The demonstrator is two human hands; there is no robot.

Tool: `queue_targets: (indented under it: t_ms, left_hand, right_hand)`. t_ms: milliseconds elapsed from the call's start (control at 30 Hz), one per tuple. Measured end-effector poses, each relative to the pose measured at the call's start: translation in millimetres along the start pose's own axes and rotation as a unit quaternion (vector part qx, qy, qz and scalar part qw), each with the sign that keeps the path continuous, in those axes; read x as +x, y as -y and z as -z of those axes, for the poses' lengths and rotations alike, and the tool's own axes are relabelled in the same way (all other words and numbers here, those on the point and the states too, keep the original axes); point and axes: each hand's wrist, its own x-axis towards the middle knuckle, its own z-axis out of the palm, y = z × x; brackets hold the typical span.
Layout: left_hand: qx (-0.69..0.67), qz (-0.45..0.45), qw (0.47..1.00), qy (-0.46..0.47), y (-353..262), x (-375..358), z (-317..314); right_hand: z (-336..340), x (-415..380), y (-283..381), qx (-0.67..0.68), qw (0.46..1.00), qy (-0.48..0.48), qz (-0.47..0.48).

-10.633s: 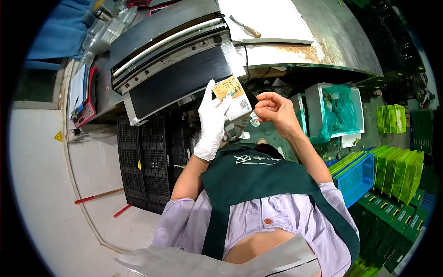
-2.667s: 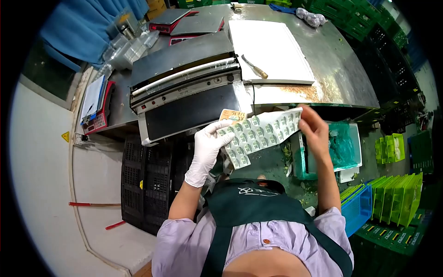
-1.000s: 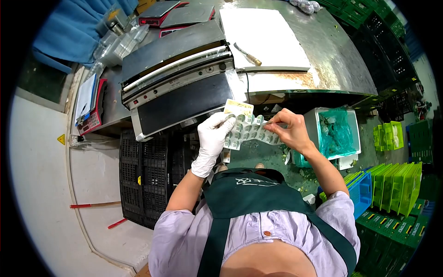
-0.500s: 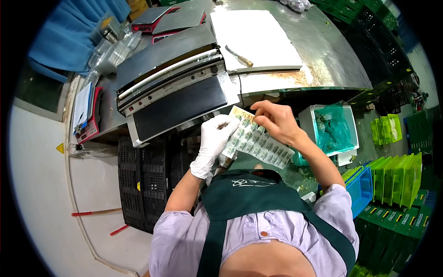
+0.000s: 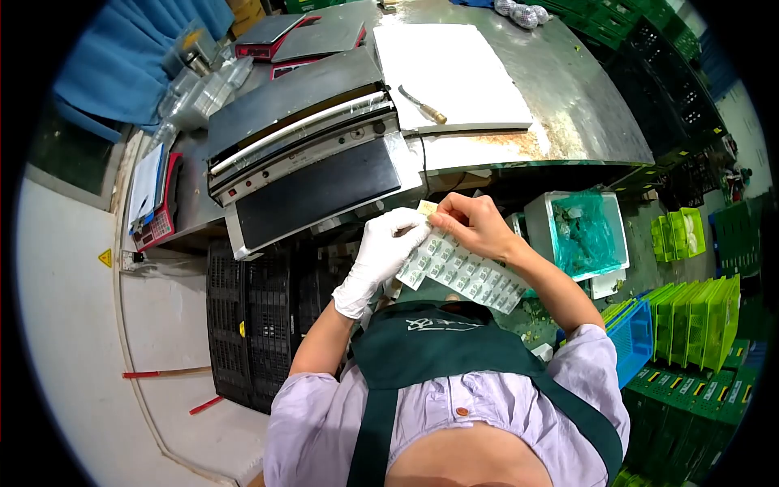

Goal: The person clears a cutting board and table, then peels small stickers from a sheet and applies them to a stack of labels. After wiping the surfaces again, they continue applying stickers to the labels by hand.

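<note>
Sticker sheet [image 5: 475,277] hanging before worktop [image 5: 570,101]; my gloved left hand [image 5: 378,253] gripping one end, my right hand [image 5: 483,229] pinching near yellow card [image 5: 426,208], contents hidden. Uneven pulling could be creasing its unsupported end.

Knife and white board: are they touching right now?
Touching. The head view shows the knife lying on the white board, blade and wooden handle both over its surface.
</note>
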Motion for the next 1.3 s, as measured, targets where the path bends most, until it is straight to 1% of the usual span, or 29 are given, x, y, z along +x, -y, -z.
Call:
queue_targets:
  t_ms: [33, 67, 100, 133, 167, 200, 233, 267, 433, 500, 567, 633, 667, 700, 767, 800, 833, 900, 933, 967, 1067, 1233, 1300]
  left_hand:
    - [-0.001, -0.004, 1.000, 0.003, 0.2, -0.3, 0.2]
    - [0.012, 0.005, 1.000, 0.005, 0.0, -1.1, 0.2]
    - [0.024, 0.013, 1.000, 0.008, -0.1, -0.9, -0.7]
    - [-0.004, 0.020, 1.000, 0.005, 4.2, -0.6, -2.4]
    - [0.013, 0.014, 1.000, 0.002, 4.8, -0.4, -2.6]
    - [0.007, 0.017, 1.000, -0.010, 5.9, -0.2, -3.6]
    - [0.001, 0.022, 0.999, -0.024, 7.1, -0.4, -5.2]
    - [0.005, 0.015, 0.999, -0.045, 7.5, -0.5, -8.0]
    - [0.029, -0.014, 0.997, -0.071, 2.6, -0.9, -12.3]
    - [0.015, 0.032, 0.999, -0.040, -1.7, -2.1, -12.4]
    - [0.008, 0.030, 0.999, -0.035, 2.1, -3.0, -12.8]
    - [-0.024, 0.025, 0.999, -0.040, 10.0, -3.5, -10.8]
    - [-0.070, 0.050, 0.995, -0.053, 9.9, -4.2, -7.5]
    - [-0.081, 0.056, 0.993, -0.058, 7.6, -5.0, -1.4]
    - [-0.103, 0.019, 0.991, -0.083, 4.9, -8.9, 9.2]
    - [-0.101, 0.023, 0.993, -0.064, 2.8, -12.6, 18.1]
    - [-0.074, -0.036, 0.994, -0.072, -6.2, -14.4, 20.5]
    - [-0.033, -0.125, 0.991, -0.034, -27.6, -22.3, 31.3]
    - [-0.066, -0.138, 0.988, -0.018, -39.1, -30.0, 35.4]
    - [-0.029, -0.238, 0.971, 0.005, -41.4, -35.0, 41.4]
    - [-0.112, -0.349, 0.927, 0.080, -62.7, -56.0, 47.1]
    - [-0.196, -0.389, 0.890, 0.136, -81.2, -70.3, 42.8]
    - [-0.217, -0.389, 0.884, 0.143, -85.0, -71.6, 43.3]
  right_hand:
    - [-0.3, -0.7, -2.0, 0.018, 0.999, 0.007, -0.032]
    - [-2.2, -1.7, -5.5, -0.003, 1.000, -0.005, 0.008]
    - [-5.0, -2.7, -7.4, 0.004, 0.998, -0.025, 0.061]
    - [-5.2, -3.6, -6.4, 0.007, 0.997, -0.022, 0.070]
    - [-4.8, -3.8, -6.0, 0.010, 0.997, -0.019, 0.080]
    - [-5.4, -4.3, -7.2, 0.004, 0.996, -0.019, 0.081]
    - [-8.0, -4.6, -11.1, -0.009, 0.994, -0.034, 0.102]
    - [-9.0, -5.7, -13.2, -0.014, 0.993, -0.043, 0.106]
    - [-8.1, -12.1, -11.5, -0.048, 0.986, -0.074, 0.139]
    - [-5.9, -16.1, -5.4, -0.020, 0.985, -0.097, 0.144]
    - [-3.6, -19.5, -7.5, -0.014, 0.986, -0.100, 0.134]
    - [1.1, -23.1, -13.0, -0.018, 0.981, -0.173, 0.084]
    - [8.4, -25.5, -21.6, 0.000, 0.980, -0.198, 0.029]
    - [17.3, -28.7, -26.5, 0.046, 0.970, -0.230, -0.056]
    - [37.2, -34.3, -35.1, 0.144, 0.938, -0.277, -0.151]
    - [43.9, -39.2, -47.3, 0.177, 0.924, -0.304, -0.149]
    - [50.3, -44.6, -51.6, 0.252, 0.896, -0.318, -0.180]
    - [61.6, -56.3, -55.9, 0.294, 0.879, -0.328, -0.183]
    - [65.5, -61.1, -53.5, 0.303, 0.870, -0.336, -0.194]
    - [68.0, -65.9, -51.0, 0.313, 0.862, -0.344, -0.205]
    - [69.0, -78.5, -47.4, 0.317, 0.863, -0.340, -0.199]
    - [57.2, -88.5, -33.2, 0.281, 0.886, -0.296, -0.222]
    - [51.0, -86.2, -30.3, 0.284, 0.882, -0.298, -0.231]
